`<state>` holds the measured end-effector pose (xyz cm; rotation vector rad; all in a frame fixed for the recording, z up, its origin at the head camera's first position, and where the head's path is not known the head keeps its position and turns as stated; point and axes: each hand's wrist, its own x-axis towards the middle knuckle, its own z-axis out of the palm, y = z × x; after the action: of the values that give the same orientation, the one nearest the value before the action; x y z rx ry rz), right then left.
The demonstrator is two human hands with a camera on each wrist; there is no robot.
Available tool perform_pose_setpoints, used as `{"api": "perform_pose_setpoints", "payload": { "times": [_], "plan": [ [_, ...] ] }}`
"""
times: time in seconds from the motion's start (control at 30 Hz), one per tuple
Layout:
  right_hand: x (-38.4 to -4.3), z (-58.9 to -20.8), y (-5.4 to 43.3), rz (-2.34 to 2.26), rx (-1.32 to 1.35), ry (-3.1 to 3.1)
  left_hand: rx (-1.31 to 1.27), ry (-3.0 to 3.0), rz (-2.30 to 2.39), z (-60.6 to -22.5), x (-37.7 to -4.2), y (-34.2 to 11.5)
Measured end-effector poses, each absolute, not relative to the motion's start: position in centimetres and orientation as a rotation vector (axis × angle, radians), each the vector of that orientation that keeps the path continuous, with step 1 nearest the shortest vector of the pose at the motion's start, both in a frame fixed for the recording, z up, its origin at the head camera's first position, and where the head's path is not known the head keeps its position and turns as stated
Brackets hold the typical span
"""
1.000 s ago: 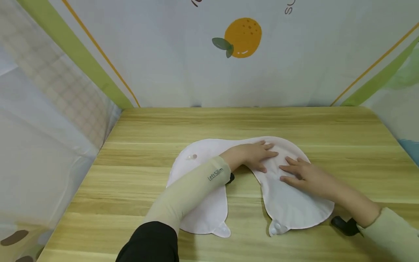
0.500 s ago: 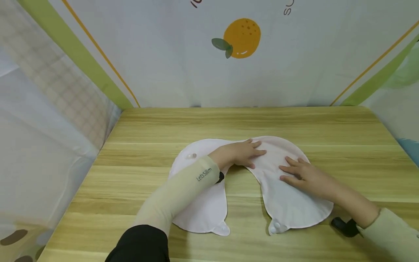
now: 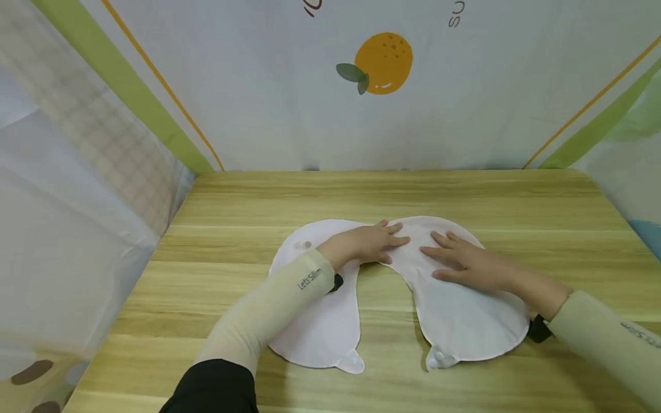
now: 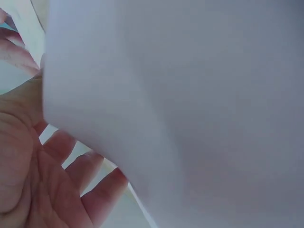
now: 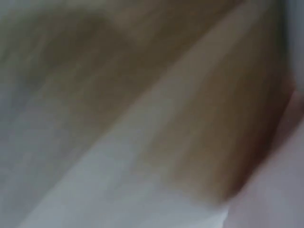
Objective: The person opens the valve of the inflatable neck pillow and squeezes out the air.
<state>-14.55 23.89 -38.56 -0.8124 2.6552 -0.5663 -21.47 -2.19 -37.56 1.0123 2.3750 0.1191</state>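
Note:
A flat, pale U-shaped neck pillow [image 3: 459, 324] lies on the wooden table, its two ends towards me. Each end has a small tab, and a snap button [image 3: 438, 356] shows on the right one. A small clear valve-like piece [image 3: 303, 245] sits on its upper left part. My left hand [image 3: 364, 242] rests with spread fingers across the middle of the curve. On the right half lies my right hand [image 3: 467, 265], fingers spread as well. In the left wrist view, pale fabric [image 4: 190, 95] hides much of the scene beside the left hand. The right wrist view is blurred.
The wooden table [image 3: 206, 275] reaches back to a white printed curtain [image 3: 268, 103] with an orange on it. More curtain [image 3: 62, 241] hangs along the left side. Black wrist camera pieces [image 3: 539, 330] show at both wrists.
My left hand has slid left along the pillow, from the right part of the curve to its middle. My right hand has moved a little left and up. The pillow has stayed nearly in place.

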Motion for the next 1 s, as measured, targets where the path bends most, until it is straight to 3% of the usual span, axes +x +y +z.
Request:
{"api": "perform_pose_setpoints", "payload": {
  "times": [1.0],
  "plan": [
    [-14.4,-39.2,23.9,-0.583,-0.701,2.66,0.948,2.486,0.193,-37.8,-19.0,-9.7]
  ]
}}
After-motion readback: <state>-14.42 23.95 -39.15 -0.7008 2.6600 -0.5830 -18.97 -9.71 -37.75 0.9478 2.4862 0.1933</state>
